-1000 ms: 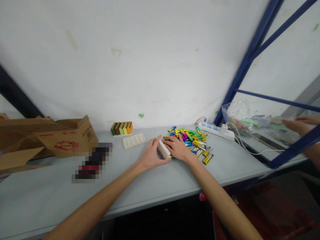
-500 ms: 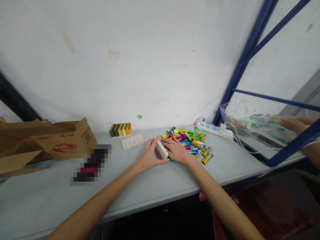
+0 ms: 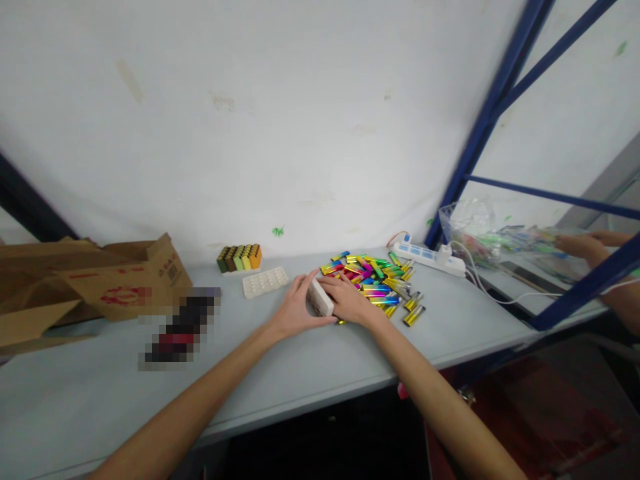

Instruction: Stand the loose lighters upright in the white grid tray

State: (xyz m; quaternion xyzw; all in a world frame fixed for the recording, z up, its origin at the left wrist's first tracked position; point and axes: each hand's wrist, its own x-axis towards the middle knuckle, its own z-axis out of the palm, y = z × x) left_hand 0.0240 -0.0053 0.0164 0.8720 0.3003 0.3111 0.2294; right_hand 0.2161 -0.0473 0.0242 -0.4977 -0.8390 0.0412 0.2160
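A small white tray (image 3: 321, 298) stands tipped on its edge between my two hands. My left hand (image 3: 295, 308) grips it from the left, fingers over the top and thumb along the bottom. Against its right side lies my right hand (image 3: 345, 298), with the fingers bent over the upper edge; their tips are partly hidden. Beside and behind the right hand spreads a pile of shiny, multicoloured lighter-like pieces (image 3: 376, 272). Another white tray (image 3: 266, 283) with rows of hollows lies flat to the left. Behind it, a block of green, brown, yellow and orange lighters (image 3: 240, 259) stands upright in rows.
At the left are an open cardboard box (image 3: 125, 277) and a blurred dark object (image 3: 183, 327). A white power strip (image 3: 430, 259) with cables lies at the back right, near a blue metal frame (image 3: 463, 167). Beyond it, another person's hand (image 3: 583, 248) is near plastic bags (image 3: 470, 230).
My hands and the tipped tray stay almost in place. My right hand's fingers have shifted slightly, and a few shiny pieces beside it lie differently.
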